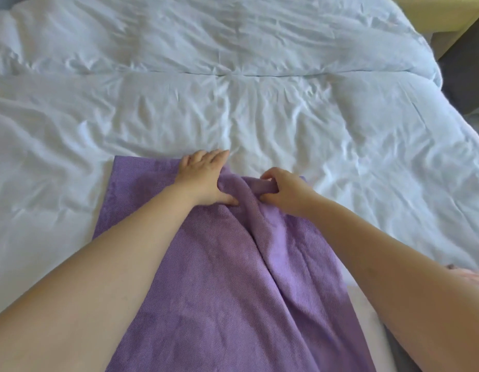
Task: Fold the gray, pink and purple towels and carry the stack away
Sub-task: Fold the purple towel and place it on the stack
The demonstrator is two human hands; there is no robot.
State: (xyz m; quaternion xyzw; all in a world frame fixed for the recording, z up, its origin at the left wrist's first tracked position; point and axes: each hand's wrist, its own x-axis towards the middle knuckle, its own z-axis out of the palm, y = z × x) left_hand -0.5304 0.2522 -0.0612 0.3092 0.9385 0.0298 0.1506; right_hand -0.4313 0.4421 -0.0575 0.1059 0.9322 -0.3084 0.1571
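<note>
Purple towel [211, 277] on bed [233, 103]: soft, limp. Left hand [203, 178] flat, fingers open; right hand [284, 189] fingers pinching far-edge ridge; best hold there.

No legible text or labels.

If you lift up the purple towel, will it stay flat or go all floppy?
Probably floppy: the purple towel already bunches into a soft ridge where the right hand pinches it. It likely won't slide much, since its woven cloth lies on the wrinkled white duvet under the flat left hand.
</note>
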